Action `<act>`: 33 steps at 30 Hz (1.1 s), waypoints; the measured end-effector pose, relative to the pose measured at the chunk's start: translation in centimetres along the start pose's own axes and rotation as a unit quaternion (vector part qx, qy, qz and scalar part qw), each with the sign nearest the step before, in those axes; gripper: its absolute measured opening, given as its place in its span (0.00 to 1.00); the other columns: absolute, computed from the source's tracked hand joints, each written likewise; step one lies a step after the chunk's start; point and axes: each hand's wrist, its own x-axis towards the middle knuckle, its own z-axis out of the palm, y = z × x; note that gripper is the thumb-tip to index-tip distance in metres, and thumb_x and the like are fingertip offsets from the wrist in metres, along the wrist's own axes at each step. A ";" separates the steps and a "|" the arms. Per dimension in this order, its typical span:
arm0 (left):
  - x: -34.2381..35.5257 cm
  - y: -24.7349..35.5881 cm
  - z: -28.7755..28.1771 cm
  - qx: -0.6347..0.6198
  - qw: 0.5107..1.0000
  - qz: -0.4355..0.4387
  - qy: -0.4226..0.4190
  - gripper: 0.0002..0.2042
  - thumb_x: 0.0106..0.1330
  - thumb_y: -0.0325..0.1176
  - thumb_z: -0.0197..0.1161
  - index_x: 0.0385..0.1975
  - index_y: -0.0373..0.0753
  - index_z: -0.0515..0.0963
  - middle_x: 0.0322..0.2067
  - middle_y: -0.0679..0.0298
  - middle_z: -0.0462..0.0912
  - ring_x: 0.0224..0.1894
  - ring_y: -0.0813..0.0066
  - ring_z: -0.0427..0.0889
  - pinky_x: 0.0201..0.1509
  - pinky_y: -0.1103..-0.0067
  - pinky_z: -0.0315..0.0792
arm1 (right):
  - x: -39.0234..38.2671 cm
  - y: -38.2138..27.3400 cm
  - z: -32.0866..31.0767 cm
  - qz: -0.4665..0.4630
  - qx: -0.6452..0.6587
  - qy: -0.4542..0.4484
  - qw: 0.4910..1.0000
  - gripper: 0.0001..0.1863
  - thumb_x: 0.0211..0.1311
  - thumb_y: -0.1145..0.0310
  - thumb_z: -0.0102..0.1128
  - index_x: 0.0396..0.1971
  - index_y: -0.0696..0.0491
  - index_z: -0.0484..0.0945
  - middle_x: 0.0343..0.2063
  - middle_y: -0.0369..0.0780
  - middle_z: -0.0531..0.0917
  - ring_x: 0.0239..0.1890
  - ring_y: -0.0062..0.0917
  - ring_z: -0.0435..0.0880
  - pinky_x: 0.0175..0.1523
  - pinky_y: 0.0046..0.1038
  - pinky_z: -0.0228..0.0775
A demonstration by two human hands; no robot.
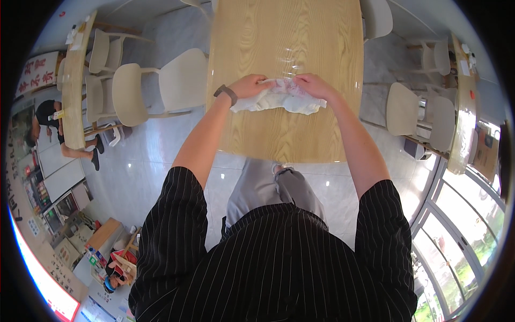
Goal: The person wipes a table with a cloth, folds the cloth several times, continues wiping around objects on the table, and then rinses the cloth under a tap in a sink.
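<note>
A crumpled, thin white sheet with pinkish-red print stretches between my two hands, just above or on the wooden table. It looks like a plastic bag or a cloth; I cannot tell which. Its lower edge is ragged and hangs toward me. My left hand, with a dark band on the wrist, grips its upper left part between thumb and fingers. At the upper right, my right hand pinches it the same way. The fingers under the sheet are partly hidden.
Pale chairs stand along the table's left side, and another chair is at its far right. More chairs and a side table lie farther right. A person is at the far left, another at the lower left.
</note>
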 end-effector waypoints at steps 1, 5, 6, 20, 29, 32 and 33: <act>-0.6 0.3 -0.7 0.047 0.999 0.014 0.003 0.23 0.72 0.51 0.61 0.52 0.35 0.79 0.43 0.54 0.86 0.47 0.63 0.84 0.54 0.72 0.75 | 0.5 -0.5 -0.2 -0.002 -0.006 -0.004 1.000 0.18 0.74 0.57 0.53 0.47 0.57 0.80 0.35 0.43 0.86 0.38 0.29 0.83 0.47 0.30 0.74; -1.4 -2.9 -3.4 0.182 0.980 0.075 0.018 0.26 0.64 0.43 0.69 0.58 0.38 0.73 0.50 0.54 0.83 0.53 0.57 0.82 0.59 0.70 0.74 | 1.9 -4.3 -0.9 0.030 -0.010 -0.079 0.996 0.18 0.68 0.64 0.63 0.55 0.52 0.77 0.38 0.43 0.84 0.42 0.29 0.83 0.52 0.31 0.74; -1.1 -3.8 -3.6 0.180 0.981 0.075 0.017 0.26 0.64 0.43 0.69 0.58 0.38 0.73 0.50 0.54 0.83 0.53 0.57 0.82 0.59 0.70 0.74 | 2.3 -3.9 -0.9 0.032 -0.011 -0.080 0.996 0.18 0.68 0.64 0.63 0.55 0.52 0.77 0.38 0.43 0.84 0.42 0.29 0.83 0.52 0.31 0.74; -0.8 -7.9 -4.3 0.157 0.938 0.080 0.299 0.07 0.70 0.34 0.61 0.43 0.40 0.80 0.37 0.61 0.83 0.42 0.60 0.82 0.45 0.69 0.77 | 2.5 1.6 0.5 -0.115 -0.227 0.236 0.938 0.07 0.65 0.66 0.64 0.41 0.47 0.82 0.37 0.36 0.83 0.45 0.35 0.82 0.52 0.39 0.75; 1.5 -5.6 -3.1 -0.182 0.947 0.000 0.264 0.11 0.77 0.35 0.54 0.49 0.36 0.78 0.39 0.58 0.85 0.31 0.65 0.87 0.36 0.73 0.80 | 3.4 0.4 0.0 0.073 0.109 0.221 0.966 0.10 0.73 0.62 0.59 0.45 0.50 0.84 0.33 0.40 0.87 0.34 0.24 0.83 0.42 0.27 0.76; 0.8 3.3 -1.8 -0.515 0.854 -0.050 0.056 0.14 0.79 0.35 0.51 0.53 0.32 0.76 0.39 0.59 0.85 0.35 0.69 0.89 0.36 0.75 0.82 | 3.0 2.9 -0.1 0.100 0.221 0.262 0.934 0.13 0.72 0.60 0.60 0.47 0.49 0.85 0.34 0.39 0.87 0.35 0.22 0.83 0.43 0.26 0.76; 1.0 2.9 -1.5 -0.515 0.854 -0.049 0.059 0.14 0.79 0.35 0.51 0.53 0.32 0.76 0.39 0.59 0.85 0.35 0.69 0.89 0.36 0.75 0.82 | 3.1 2.6 0.0 0.098 0.221 0.261 0.935 0.13 0.72 0.60 0.60 0.47 0.49 0.85 0.34 0.39 0.87 0.35 0.22 0.83 0.43 0.26 0.76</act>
